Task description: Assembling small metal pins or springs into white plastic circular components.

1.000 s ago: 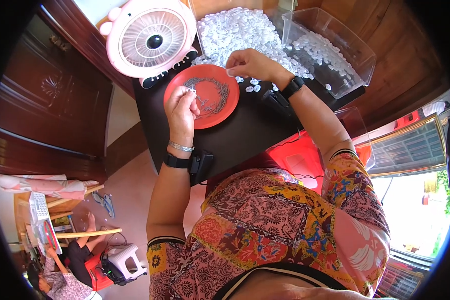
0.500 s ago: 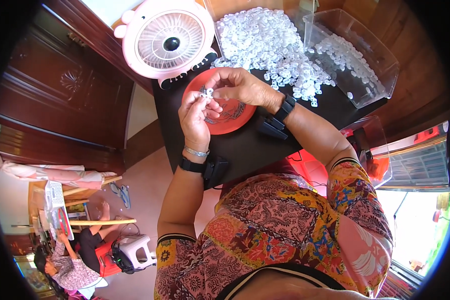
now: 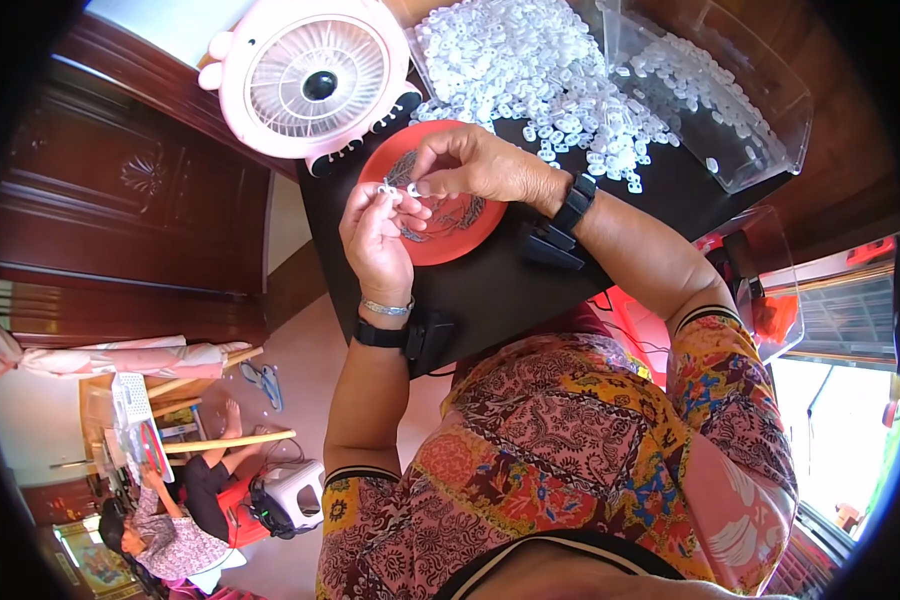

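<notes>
Pinching small white pieces (image 3: 413, 190) between them, both hands (image 3: 485, 167) hover above a red plate (image 3: 478, 236).

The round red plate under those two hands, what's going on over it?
A person's left hand and right hand are close together above the round red plate, pinching small white plastic pieces. Thin grey sticks lie in the plate. Beyond it, a big heap of similar white pieces spreads over the dark tabletop. Whether the pinched pieces are joined is too small to tell.
</notes>
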Motion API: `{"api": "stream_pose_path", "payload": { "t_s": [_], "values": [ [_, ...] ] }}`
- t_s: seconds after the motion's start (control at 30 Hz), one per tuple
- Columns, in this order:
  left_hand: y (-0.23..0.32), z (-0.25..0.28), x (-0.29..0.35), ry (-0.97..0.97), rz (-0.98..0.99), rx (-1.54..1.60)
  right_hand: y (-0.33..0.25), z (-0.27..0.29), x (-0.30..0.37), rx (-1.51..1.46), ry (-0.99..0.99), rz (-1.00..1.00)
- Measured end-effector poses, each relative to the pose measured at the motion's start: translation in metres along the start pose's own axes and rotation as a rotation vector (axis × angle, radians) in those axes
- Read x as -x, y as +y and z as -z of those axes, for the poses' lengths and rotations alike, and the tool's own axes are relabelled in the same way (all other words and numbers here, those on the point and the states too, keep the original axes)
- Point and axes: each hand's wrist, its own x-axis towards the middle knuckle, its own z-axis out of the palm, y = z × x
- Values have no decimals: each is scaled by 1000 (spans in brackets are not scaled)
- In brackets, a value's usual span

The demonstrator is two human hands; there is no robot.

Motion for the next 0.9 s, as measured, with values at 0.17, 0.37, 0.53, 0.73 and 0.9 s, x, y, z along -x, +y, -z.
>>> {"api": "stream_pose_path", "payload": {
  "t_s": [0.17,0.37,0.53,0.73,0.9],
  "values": [
    [-1,-1,2,20,25,-67,-2,4,0,-76,-10,-115],
    [-2,-4,4,61,116,-141,-6,9,1,-278,87,-157],
    [-1,-5,5,29,119,-204,-6,8,1,-251,66,-144],
    [-1,-4,5,14,116,-203,-8,6,2,-219,58,-142],
    [-2,-4,5,27,72,-166,-7,5,2,-158,39,-101]
  ]
}}
